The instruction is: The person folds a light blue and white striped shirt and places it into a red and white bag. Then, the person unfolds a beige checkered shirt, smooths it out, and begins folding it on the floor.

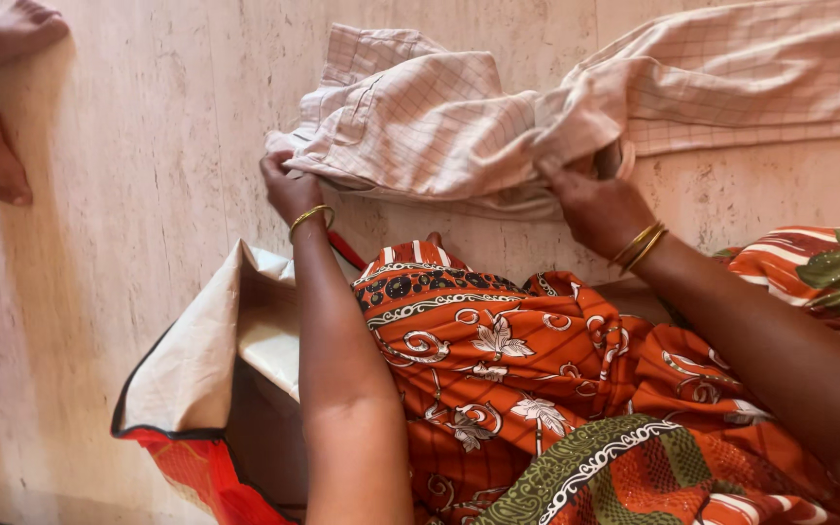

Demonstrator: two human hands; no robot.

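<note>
- Checked cloth in pale pink and cream, a shirt-like garment (459, 117), lies rumpled on the pale stone floor (148, 194), stretching from the middle of the view out to the top right edge.
- The left hand (289, 190) sits at the garment's lower left edge; its fingers are tucked under the fabric and pinch that edge, with the cloth folded over the fingertips.
- A gold bangle (311, 216) circles the left wrist.
- The right hand (595, 204) is at the bunched middle of the garment, fingers curled up into a gathered fold and gripping it; the fingertips themselves are hidden in the cloth.
- Two gold bangles (640, 245) ring the right wrist.
- Both forearms reach forward over an orange patterned sari (507, 369) with white floral swirls and a green border, which covers the person's lap in the lower half of the view.
- A cream-lined bag with a red outer side (196, 379) stands open just left of the left forearm, near the lap.
- Another person's bare feet (2, 97) rest on the floor at the top left corner, well apart from the garment.
</note>
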